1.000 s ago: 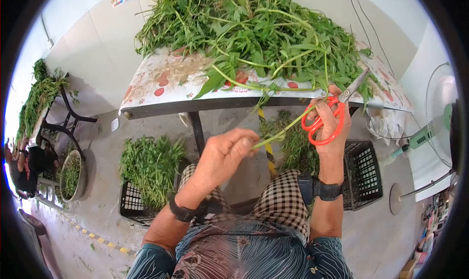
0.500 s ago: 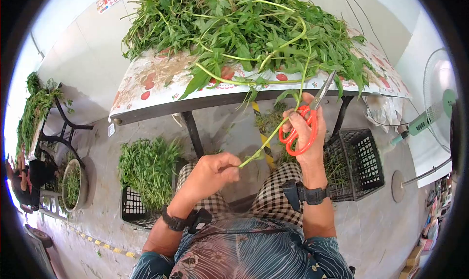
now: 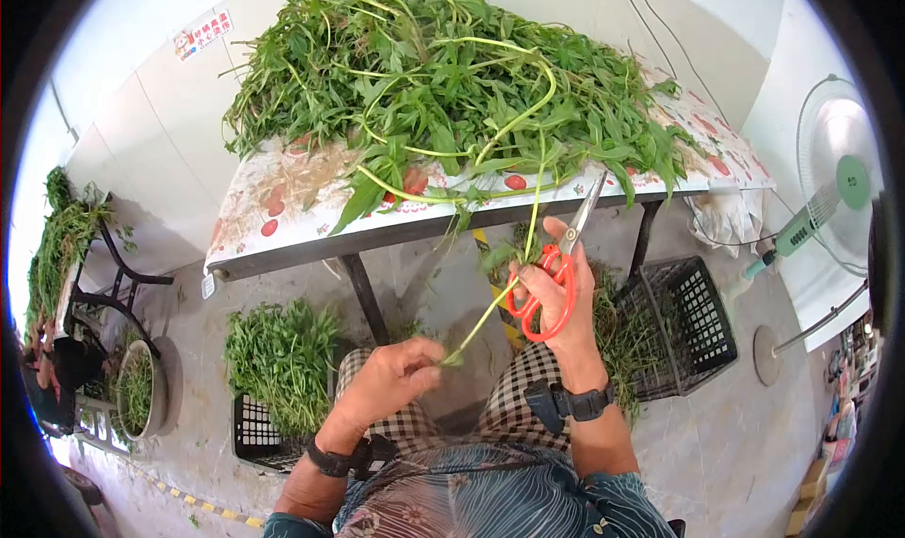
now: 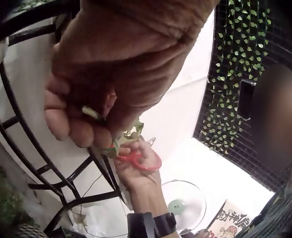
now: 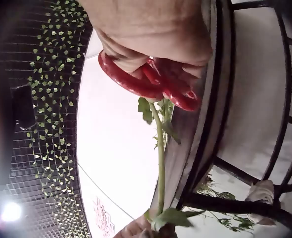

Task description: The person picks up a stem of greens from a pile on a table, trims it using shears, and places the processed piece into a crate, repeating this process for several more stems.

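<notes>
My right hand (image 3: 568, 297) grips red-handled scissors (image 3: 547, 297), their metal blades pointing away from me. Between its thumb and finger runs a long green leafy stem (image 3: 485, 319), slanting from the table edge down towards my left. At the stem's lower end, my left hand (image 3: 388, 380) pinches it with thumb and fingertips, close to a small leaf (image 5: 172, 218). A pale short piece of stem (image 4: 90, 112) shows between the left fingers in the left wrist view. The upper stem overlaps a big heap of leafy stalks (image 3: 424, 95) in the head view.
The heap lies on a table (image 3: 273, 246) with a patterned white cover. Leafy cuttings fill a black crate (image 3: 255, 425) at left; another black crate (image 3: 698, 321) stands at right. A fan (image 3: 839, 180) is at far right, and a round tub (image 3: 156, 387) at far left.
Both hands have come down and nearer my body, drawing the stem with them; it slants more steeply now. The scissors stay in the right hand. The head view has shifted.
</notes>
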Demonstrator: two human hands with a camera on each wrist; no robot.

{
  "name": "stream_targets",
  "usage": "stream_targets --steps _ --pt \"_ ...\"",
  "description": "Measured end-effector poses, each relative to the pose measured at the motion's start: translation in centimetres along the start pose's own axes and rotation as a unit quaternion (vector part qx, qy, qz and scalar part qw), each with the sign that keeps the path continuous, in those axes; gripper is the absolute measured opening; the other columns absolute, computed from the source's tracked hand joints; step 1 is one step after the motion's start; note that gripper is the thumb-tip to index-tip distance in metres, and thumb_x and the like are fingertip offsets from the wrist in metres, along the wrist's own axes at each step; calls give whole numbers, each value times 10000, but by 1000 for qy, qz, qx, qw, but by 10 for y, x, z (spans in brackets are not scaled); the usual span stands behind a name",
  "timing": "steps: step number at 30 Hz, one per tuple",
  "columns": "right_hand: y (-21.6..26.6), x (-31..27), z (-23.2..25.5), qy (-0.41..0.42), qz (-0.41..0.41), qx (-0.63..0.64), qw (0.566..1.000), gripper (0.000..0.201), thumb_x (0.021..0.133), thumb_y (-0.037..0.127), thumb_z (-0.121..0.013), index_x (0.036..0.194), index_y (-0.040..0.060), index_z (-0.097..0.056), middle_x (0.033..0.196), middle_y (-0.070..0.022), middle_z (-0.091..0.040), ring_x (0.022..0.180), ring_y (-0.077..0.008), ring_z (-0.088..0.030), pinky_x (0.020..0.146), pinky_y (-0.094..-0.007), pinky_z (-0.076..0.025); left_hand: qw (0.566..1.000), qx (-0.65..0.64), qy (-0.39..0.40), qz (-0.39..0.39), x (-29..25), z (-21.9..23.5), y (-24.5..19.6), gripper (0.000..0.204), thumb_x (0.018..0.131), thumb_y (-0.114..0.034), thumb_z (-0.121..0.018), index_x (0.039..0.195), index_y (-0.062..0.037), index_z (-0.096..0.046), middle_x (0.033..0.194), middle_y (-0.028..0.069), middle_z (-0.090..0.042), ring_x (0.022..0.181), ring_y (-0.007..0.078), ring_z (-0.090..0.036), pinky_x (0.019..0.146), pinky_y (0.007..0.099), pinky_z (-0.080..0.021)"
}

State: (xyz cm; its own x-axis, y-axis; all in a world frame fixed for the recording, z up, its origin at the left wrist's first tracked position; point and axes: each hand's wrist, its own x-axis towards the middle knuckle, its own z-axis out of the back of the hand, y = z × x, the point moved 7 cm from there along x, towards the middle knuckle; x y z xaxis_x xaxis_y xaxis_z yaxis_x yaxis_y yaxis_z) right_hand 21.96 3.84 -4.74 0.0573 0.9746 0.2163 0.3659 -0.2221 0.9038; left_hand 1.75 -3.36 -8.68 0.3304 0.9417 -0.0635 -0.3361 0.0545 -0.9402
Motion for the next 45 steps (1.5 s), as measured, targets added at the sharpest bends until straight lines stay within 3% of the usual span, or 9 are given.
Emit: stream_targets --steps 4,9,11,16,23,28,37,40,45 --pt "11 -6 2 -35 17 12 999 525 752 -78 -570 1228 22 -372 846 -114 -580 686 -145 -594 563 -255 -499 1000 11 -10 -17 3 3 -6 109 818 -53 -593 920 -21 -580 730 40 -618 675 85 -577 624 237 -466" --pt "53 -6 -35 50 96 17 994 494 755 -87 -547 1211 21 -391 919 -129 -592 731 -156 -611 584 -255 -500 992 57 -57 -94 5 17 -31 42 855 -36 -554 884 -6 -554 782 38 -625 744 86 -602 658 226 -475" --pt "72 1 -63 114 117 -3 986 481 759 -90 -536 1206 21 -398 932 -130 -597 730 -149 -609 596 -255 -499 991 -54 -77 -97 7 23 -27 50 876 -46 -527 910 -11 -534 799 61 -634 745 106 -603 674 237 -490" --pt "67 28 -88 115 86 -105 984 485 876 352 -570 1194 16 -422 886 -75 -612 654 -88 -578 557 -193 -458 954 -276 -99 -70 7 35 -29 101 901 -94 -482 972 -38 -526 750 75 -625 641 118 -588 623 231 -486" --pt "5 -2 -48 224 -47 -145 963 504 861 404 -574 1170 20 -472 841 -70 -616 676 -117 -579 612 -222 -463 906 -416 -57 -49 16 40 -6 186 897 -144 -509 1070 -77 -522 737 89 -628 590 135 -598 542 230 -477" --pt "-21 -12 -46 213 -112 -98 966 396 796 58 -613 1162 13 -467 861 -53 -612 769 -97 -571 669 -236 -479 936 -348 -34 -39 20 30 -6 184 902 -184 -536 1035 -57 -548 797 72 -641 644 120 -607 614 225 -494" --pt "-27 -27 -79 181 -35 -68 980 478 748 -32 -627 1191 39 -464 883 -6 -566 779 -62 -529 688 -210 -454 969 -218 -63 -101 25 20 -7 154 899 -46 -492 1022 13 -565 899 20 -603 846 82 -560 770 251 -479" --pt "-24 -28 -78 180 -11 -110 978 474 750 -38 -617 1193 35 -465 897 -15 -570 794 -61 -528 703 -210 -453 983 -138 -72 -100 26 22 -6 163 880 -42 -523 1026 18 -563 908 22 -599 862 80 -551 788 242 -461" --pt "-14 -29 -74 201 -15 -158 967 454 747 -52 -606 1177 30 -488 899 -23 -585 802 -74 -541 732 -236 -464 949 -214 -179 -146 23 45 -15 246 888 -169 -565 1080 -16 -545 803 -5 -575 752 85 -541 700 236 -456"
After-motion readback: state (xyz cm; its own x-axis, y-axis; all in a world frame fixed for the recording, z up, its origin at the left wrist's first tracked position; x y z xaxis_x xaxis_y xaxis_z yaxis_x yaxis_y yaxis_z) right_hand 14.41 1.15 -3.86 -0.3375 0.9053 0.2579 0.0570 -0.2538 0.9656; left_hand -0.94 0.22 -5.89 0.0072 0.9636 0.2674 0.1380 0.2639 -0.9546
